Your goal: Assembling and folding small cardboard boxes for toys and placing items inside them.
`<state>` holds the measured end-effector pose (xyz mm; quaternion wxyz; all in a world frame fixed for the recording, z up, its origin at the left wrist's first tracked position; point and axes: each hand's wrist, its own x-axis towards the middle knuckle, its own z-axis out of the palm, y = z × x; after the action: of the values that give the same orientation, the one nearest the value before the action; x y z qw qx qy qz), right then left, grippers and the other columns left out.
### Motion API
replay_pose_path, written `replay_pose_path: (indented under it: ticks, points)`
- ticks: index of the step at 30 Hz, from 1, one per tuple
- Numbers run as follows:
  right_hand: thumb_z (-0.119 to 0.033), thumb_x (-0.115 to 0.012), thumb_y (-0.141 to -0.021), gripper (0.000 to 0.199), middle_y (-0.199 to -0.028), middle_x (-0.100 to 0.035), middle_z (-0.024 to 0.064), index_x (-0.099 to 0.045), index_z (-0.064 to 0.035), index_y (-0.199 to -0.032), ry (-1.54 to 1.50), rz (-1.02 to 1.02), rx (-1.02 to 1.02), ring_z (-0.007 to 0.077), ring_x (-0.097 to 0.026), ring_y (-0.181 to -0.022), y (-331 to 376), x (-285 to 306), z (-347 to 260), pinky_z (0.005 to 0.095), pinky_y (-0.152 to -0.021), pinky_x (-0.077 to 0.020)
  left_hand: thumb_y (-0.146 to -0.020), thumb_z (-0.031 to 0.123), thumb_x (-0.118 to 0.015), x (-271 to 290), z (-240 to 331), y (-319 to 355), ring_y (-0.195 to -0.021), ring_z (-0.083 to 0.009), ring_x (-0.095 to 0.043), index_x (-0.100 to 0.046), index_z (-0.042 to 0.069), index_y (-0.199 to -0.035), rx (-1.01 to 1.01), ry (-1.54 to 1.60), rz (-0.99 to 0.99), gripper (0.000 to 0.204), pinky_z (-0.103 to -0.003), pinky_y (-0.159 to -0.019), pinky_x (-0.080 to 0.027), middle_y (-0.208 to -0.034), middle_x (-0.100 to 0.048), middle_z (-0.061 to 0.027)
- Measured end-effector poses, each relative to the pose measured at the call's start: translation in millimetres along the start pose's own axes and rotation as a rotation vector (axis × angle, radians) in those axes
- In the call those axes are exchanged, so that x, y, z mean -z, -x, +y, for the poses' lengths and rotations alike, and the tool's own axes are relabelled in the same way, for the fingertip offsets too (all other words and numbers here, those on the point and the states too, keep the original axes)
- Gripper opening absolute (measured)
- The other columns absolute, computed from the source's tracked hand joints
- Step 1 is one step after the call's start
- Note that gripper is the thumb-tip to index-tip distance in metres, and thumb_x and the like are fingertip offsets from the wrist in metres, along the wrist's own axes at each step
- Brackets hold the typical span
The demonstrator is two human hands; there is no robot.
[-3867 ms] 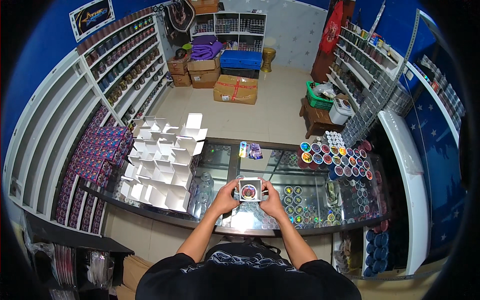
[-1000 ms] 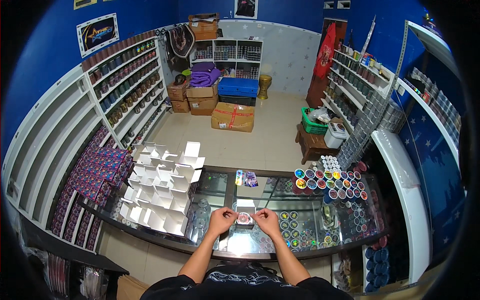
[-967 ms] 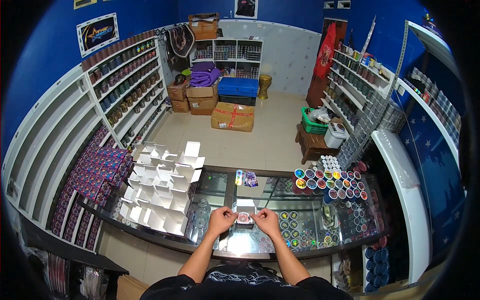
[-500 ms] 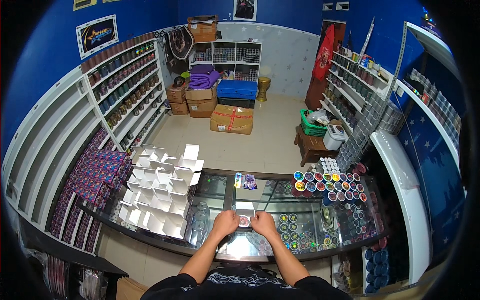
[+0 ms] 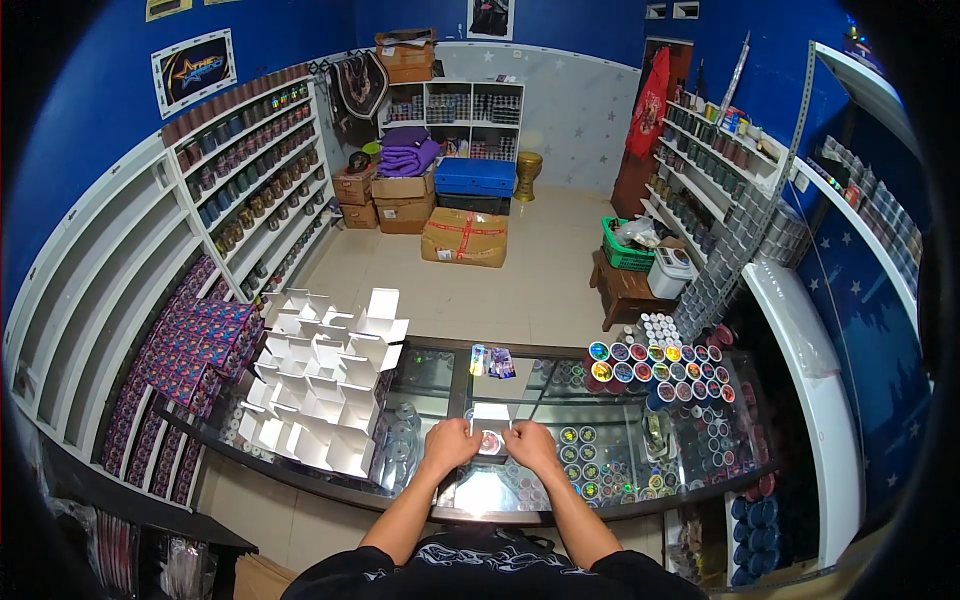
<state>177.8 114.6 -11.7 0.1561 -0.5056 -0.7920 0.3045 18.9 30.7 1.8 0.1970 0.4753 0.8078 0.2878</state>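
Note:
In front of me, over the glass counter (image 5: pixel 480 492), a small box (image 5: pixel 491 411) stands with its white flap raised. A round container with a pale and red lid (image 5: pixel 490 442) shows at the box's opening. My left hand (image 5: pixel 452 443) is closed on the left side of the box and my right hand (image 5: pixel 530 443) on its right side. The fingertips are partly hidden. Beyond the box lie several colourful cards (image 5: pixel 492 362). Left of my hands stand many open white boxes (image 5: pixel 325 385) in rows.
Round containers with colourful lids (image 5: pixel 660 365) stand in rows at the counter's right. More round green-marked lids (image 5: pixel 578 453) show near my right hand. Patterned purple boxes (image 5: pixel 205 340) are stacked at the left end. Past the counter, a taped carton (image 5: pixel 464 238) sits on the floor.
Almost nothing differs. The round lid between my hands has shifted very slightly to the right, and both hands keep their hold on the box.

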Motion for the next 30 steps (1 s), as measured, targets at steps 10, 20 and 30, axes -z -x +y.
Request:
replay_pose_path:
  ticks: [10, 20, 30]
  points:
    - [-0.03, -0.062, -0.072, 0.029, -0.068, -0.062, 0.0247, -0.067, -0.0022, -0.064, -0.016, -0.159, -0.056, 0.0405, -0.063, -0.07, 15.9, 5.8, -5.3, 0.0459, -0.067, -0.0505, -0.076, 0.031, -0.059, 8.3, -3.0, 12.7, -0.077, -0.0424, -0.064, -0.068, -0.001, -0.071, -0.059, -0.051, -0.168, 0.034, -0.049, -0.075, -0.051, -0.075, -0.064, -0.0268]
    - [-0.029, -0.063, -0.076, 0.029, -0.059, -0.06, 0.0199, -0.068, -0.002, -0.066, -0.131, -0.178, -0.057, 0.0293, -0.06, -0.057, 11.3, -4.0, 12.5, 0.0394, -0.057, -0.0461, -0.081, 0.027, -0.057, 3.9, -9.1, 10.9, -0.069, -0.0408, -0.061, -0.065, -0.002, -0.072, -0.082, 0.089, -0.178, 0.032, -0.047, -0.067, -0.048, -0.072, -0.062, -0.0259]
    - [-0.005, -0.054, -0.084, 0.003, -0.07, -0.058, 0.0017, -0.052, -0.006, -0.086, -0.818, -0.088, -0.008, 0.0065, -0.049, -0.056, -0.9, -12.7, 56.3, 0.0217, -0.049, -0.0401, -0.078, 0.0, -0.055, -14.5, -57.0, 1.7, -0.079, -0.0144, -0.056, -0.057, 0.003, -0.105, -0.199, 0.535, 0.047, 0.027, -0.027, -0.067, -0.046, -0.09, -0.061, -0.0063]
